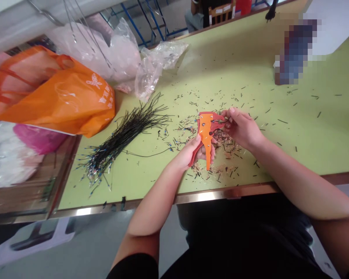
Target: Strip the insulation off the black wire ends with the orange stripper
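Note:
My left hand [195, 150] is wrapped around the handles of an orange and red wire stripper [205, 126], held upright over the table. Close to the tool's jaws, my right hand [241, 124] has its fingertips pinched together; what they hold, if anything, is too small to make out. Beneath both hands lie scattered copper and black wire scraps [225, 143]. To the left rests a long bundle of black wires [125, 133], many with blue-and-silver ends. A single black wire [145, 155] stretches from the bundle toward my left hand.
An orange bag [84, 104] sits at the table's left, with clear plastic bags [151, 66] behind it. The green tabletop [308, 155] has a metal front edge [221, 193]. A person [196, 15] is beyond the far edge, beside a wooden chair [222, 13]. A blurred patch [296, 52] stands at right.

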`<action>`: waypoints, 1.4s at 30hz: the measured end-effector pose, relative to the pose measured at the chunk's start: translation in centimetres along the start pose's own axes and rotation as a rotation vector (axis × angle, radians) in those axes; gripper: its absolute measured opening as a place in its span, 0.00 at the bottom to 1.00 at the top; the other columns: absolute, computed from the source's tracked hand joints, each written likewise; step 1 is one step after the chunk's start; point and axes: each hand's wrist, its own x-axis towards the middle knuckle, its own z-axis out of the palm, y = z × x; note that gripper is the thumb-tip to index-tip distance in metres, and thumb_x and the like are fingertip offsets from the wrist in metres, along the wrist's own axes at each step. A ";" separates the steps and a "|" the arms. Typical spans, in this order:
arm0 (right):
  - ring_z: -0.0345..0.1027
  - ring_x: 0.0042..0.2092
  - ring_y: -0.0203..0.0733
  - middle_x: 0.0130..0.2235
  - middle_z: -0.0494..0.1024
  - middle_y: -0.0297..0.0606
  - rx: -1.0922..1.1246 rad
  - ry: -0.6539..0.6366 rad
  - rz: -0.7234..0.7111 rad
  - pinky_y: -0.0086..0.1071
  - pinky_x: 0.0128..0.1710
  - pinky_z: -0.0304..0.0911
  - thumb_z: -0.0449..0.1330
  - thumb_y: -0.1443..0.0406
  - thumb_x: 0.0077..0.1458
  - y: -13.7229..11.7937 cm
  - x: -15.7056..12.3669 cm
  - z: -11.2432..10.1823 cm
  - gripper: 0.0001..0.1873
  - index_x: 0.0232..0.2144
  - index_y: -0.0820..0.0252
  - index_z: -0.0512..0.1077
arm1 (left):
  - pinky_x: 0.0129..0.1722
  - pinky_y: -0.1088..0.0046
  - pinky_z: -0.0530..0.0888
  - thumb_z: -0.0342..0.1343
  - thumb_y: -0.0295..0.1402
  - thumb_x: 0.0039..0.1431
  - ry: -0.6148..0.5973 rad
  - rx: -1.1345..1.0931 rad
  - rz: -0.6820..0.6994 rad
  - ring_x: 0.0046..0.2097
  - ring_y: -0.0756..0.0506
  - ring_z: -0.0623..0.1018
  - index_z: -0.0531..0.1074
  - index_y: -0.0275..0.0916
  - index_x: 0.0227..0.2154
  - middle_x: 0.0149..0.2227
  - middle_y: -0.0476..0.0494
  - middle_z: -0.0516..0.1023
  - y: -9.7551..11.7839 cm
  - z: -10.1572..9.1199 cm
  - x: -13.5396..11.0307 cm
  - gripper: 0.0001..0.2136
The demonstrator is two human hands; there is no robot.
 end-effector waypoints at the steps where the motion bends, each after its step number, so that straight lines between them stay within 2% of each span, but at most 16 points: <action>1: 0.56 0.29 0.37 0.30 0.67 0.34 -0.009 -0.001 -0.006 0.33 0.28 0.57 0.66 0.54 0.68 0.1 0.1 -0.1 0.19 0.27 0.55 0.70 | 0.31 0.68 0.83 0.61 0.67 0.58 -0.003 -0.001 0.002 0.30 0.45 0.82 0.75 0.36 0.44 0.31 0.43 0.81 0.0 0.0 0.0 0.34; 5: 0.56 0.28 0.36 0.31 0.67 0.32 0.022 -0.024 -0.025 0.33 0.28 0.57 0.67 0.52 0.67 0.6 0.3 -0.3 0.21 0.27 0.55 0.68 | 0.31 0.68 0.83 0.61 0.68 0.57 -0.004 0.000 -0.001 0.29 0.45 0.82 0.75 0.36 0.44 0.31 0.42 0.82 -0.2 -0.1 0.1 0.34; 11: 0.55 0.27 0.35 0.28 0.64 0.30 0.086 -0.054 0.005 0.33 0.28 0.57 0.66 0.50 0.67 1.3 0.3 0.1 0.23 0.26 0.54 0.67 | 0.32 0.67 0.83 0.60 0.68 0.58 -0.023 0.010 -0.015 0.33 0.43 0.84 0.75 0.36 0.44 0.29 0.43 0.80 -0.4 0.0 0.2 0.34; 17: 0.53 0.28 0.36 0.33 0.70 0.33 0.158 0.005 0.067 0.32 0.26 0.54 0.62 0.51 0.71 0.8 0.1 0.3 0.25 0.25 0.56 0.65 | 0.32 0.68 0.82 0.62 0.66 0.58 0.000 -0.022 -0.004 0.30 0.45 0.82 0.75 0.36 0.43 0.30 0.44 0.80 -0.7 -0.1 0.2 0.32; 22: 0.52 0.28 0.35 0.28 0.64 0.30 0.187 -0.014 0.065 0.30 0.27 0.54 0.63 0.50 0.70 1.6 0.1 0.5 0.25 0.25 0.56 0.66 | 0.32 0.68 0.82 0.62 0.65 0.59 0.002 -0.043 -0.009 0.32 0.43 0.83 0.75 0.36 0.43 0.31 0.43 0.81 -0.7 0.0 0.1 0.32; 28: 0.47 0.26 0.35 0.27 0.60 0.28 0.135 -0.025 0.024 0.31 0.25 0.51 0.66 0.49 0.67 2.6 -0.1 0.4 0.24 0.27 0.55 0.67 | 0.34 0.66 0.83 0.63 0.63 0.60 -0.008 -0.074 0.022 0.34 0.42 0.84 0.75 0.36 0.43 0.33 0.42 0.82 -0.8 -0.1 0.2 0.30; 34: 0.44 0.26 0.35 0.25 0.54 0.26 0.074 -0.124 -0.027 0.30 0.25 0.47 0.71 0.44 0.60 2.8 0.0 -0.3 0.27 0.26 0.55 0.67 | 0.33 0.65 0.83 0.63 0.64 0.59 -0.009 -0.050 0.034 0.34 0.41 0.84 0.74 0.35 0.43 0.31 0.42 0.81 -0.9 -0.4 0.1 0.32; 37: 0.44 0.26 0.35 0.24 0.53 0.26 0.031 -0.159 -0.041 0.30 0.25 0.45 0.71 0.42 0.57 2.8 0.0 -0.4 0.28 0.27 0.55 0.68 | 0.32 0.66 0.83 0.64 0.63 0.59 0.001 -0.033 0.044 0.32 0.42 0.83 0.74 0.36 0.39 0.28 0.44 0.80 -0.8 -0.3 0.0 0.30; 42: 0.47 0.26 0.36 0.24 0.53 0.26 -0.022 -0.139 -0.059 0.32 0.26 0.47 0.71 0.40 0.57 2.7 -0.1 -0.2 0.28 0.28 0.54 0.69 | 0.26 0.72 0.79 0.66 0.60 0.58 0.024 -0.015 0.069 0.25 0.48 0.78 0.71 0.37 0.34 0.24 0.48 0.77 -0.6 0.1 0.2 0.27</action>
